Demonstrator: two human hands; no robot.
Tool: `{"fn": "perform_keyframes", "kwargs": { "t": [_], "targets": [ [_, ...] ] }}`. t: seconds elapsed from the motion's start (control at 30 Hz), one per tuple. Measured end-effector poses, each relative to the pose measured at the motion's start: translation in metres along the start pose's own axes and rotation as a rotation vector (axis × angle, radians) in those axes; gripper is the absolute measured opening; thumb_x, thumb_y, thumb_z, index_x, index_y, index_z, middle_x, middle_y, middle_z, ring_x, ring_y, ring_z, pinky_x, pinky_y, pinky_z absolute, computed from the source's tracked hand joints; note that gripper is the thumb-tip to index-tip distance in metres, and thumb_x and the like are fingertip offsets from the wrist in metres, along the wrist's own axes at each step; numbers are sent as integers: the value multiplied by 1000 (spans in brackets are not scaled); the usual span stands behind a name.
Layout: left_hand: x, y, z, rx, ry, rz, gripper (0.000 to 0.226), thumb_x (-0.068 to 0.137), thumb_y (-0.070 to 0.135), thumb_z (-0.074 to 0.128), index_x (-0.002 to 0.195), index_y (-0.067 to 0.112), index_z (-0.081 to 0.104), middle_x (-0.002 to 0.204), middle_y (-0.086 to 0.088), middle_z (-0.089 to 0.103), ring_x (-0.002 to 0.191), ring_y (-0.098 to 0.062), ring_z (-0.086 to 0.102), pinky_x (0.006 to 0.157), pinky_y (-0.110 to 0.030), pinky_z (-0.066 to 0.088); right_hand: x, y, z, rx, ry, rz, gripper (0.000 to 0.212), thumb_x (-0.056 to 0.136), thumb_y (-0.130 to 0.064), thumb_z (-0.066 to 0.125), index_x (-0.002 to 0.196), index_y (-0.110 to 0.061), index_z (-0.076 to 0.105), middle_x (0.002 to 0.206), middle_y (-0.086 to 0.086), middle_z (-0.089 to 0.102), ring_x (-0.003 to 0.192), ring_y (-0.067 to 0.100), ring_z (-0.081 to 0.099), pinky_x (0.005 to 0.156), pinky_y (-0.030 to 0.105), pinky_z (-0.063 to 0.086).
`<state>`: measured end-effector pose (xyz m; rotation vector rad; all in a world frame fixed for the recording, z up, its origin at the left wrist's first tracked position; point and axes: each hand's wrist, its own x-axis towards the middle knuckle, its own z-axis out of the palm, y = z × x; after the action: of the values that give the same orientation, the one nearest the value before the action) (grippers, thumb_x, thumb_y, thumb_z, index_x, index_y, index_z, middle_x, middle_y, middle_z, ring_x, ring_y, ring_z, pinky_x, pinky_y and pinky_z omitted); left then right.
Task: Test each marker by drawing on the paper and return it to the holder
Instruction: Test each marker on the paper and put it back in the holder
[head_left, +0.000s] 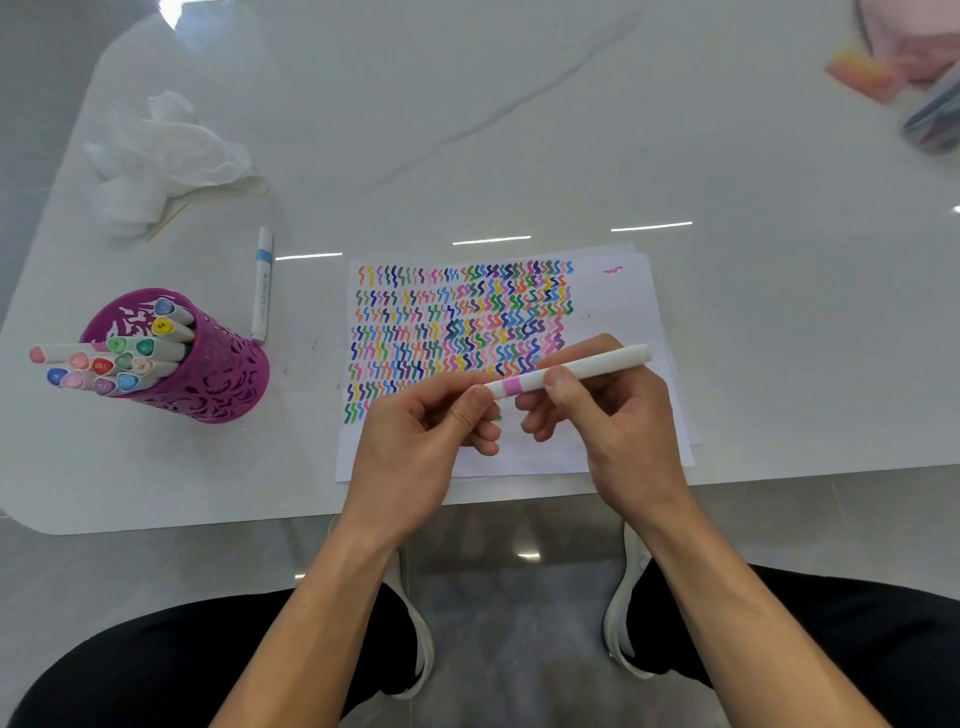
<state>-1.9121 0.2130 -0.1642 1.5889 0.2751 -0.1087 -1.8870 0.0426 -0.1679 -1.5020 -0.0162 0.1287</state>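
A white marker with a pink band (587, 367) lies level above the lower part of the paper (613, 296). My right hand (613, 415) grips its barrel. My left hand (421, 436) pinches its left end, which is hidden in my fingers. The paper is covered with rows of coloured squiggles. A purple cut-out holder (218, 374) stands at the left with several capped markers in it. One white marker with a blue band (263, 283) lies on the table between the holder and the paper.
Crumpled white tissue (161, 156) lies at the far left of the white table (519, 130). Pink and dark items (909, 67) sit at the far right corner. The table's front edge runs just below the paper, above my knees.
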Motion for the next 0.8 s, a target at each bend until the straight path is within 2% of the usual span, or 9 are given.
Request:
{"fn": "perform_keyframes", "kwargs": {
  "t": [0.13,0.37,0.5,0.6,0.7,0.8],
  "targets": [
    [-1,1,2,-17,35,29,15,96,7,64,103,12,77,71,-3,71,62,-21,68,65,-32,61,1,-3,3,35,16,-11,12,96,-15,60,95,-4,66,79,13,76,65,30,70,59,32,55],
    [-3,3,1,-36,68,23,16,95,5,63,104,7,77,68,-6,68,59,-21,67,61,-28,60,-2,-1,8,73,-16,-22,13,100,-11,58,99,-1,66,83,16,76,68,31,73,63,36,60],
    [-2,7,1,-34,56,11,17,92,17,66,103,11,77,70,-5,70,62,-23,71,68,-39,64,-2,-1,7,28,-29,5,12,103,-9,58,102,-4,70,82,11,76,73,28,74,68,34,62],
    [-2,11,-1,3,74,34,18,91,25,67,102,14,75,72,-4,71,66,-24,72,76,-45,63,0,1,5,10,-23,63,18,101,-19,61,107,-4,70,82,10,77,73,27,74,70,34,61],
    [0,19,-9,-21,171,109,15,88,23,71,100,14,74,77,-4,73,65,-23,70,74,-42,61,1,2,4,-24,18,89,34,90,-34,67,109,-7,70,76,6,75,64,19,70,63,28,56],
    [0,30,-22,-35,306,195,17,84,24,74,99,16,72,89,-9,74,64,-20,70,68,-32,60,4,4,-3,-58,64,52,29,91,-31,68,110,-11,70,72,5,73,61,15,65,60,24,52]
  ]
}}
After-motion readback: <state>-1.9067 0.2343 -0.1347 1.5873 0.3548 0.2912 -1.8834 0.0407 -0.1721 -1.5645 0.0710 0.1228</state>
